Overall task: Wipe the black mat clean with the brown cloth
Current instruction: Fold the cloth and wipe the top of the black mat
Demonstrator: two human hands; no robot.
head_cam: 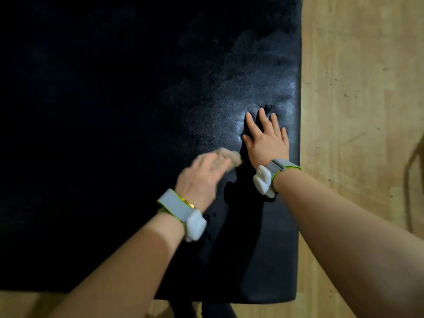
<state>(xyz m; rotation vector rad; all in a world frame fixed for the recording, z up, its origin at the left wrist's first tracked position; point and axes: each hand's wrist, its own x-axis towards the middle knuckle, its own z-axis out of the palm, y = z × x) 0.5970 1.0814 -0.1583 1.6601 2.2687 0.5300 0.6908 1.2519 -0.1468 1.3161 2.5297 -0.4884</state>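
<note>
Our left hand (202, 177) grips the brown cloth (229, 156) on the black mat (114, 134); our right hand (266, 143) presses flat, fingers (263, 118) spread.

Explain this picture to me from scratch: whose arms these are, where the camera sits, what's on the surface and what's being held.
There is no machine: a person's two bare arms, seen from a camera worn on their head, looking down. Each wrist carries a grey strap with a white plastic device. A large black mat lies on a light wooden floor. The left hand, blurred by motion, holds a crumpled brown cloth on the mat. The right hand lies flat on the mat, fingers spread, holding nothing. Pale smears show further up the mat.
</note>
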